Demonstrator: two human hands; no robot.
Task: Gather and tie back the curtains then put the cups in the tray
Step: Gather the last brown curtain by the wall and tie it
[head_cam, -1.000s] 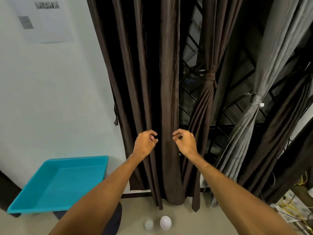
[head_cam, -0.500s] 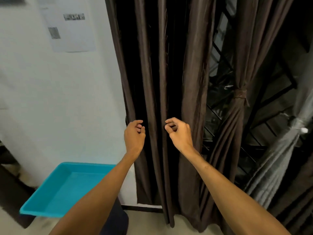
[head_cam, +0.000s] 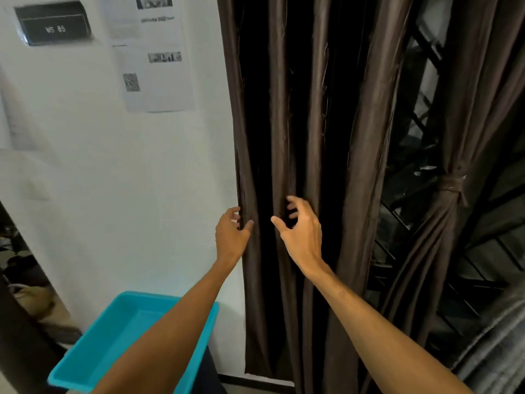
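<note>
A dark sign (head_cam: 54, 25) and printed papers (head_cam: 154, 66) hang on a white wall, with a blue tray (head_cam: 113, 336) below. The left hand (head_cam: 230, 238) grips the left edge of the loose brown curtain (head_cam: 366, 166). The right hand (head_cam: 302, 237), fingers spread apart, touches a fold. A tied curtain (head_cam: 450, 191) hangs rightmost.

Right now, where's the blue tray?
Head view, lower left: the blue tray sits low against the white wall, left of the hanging brown curtain, with the left forearm crossing over its right side.
</note>
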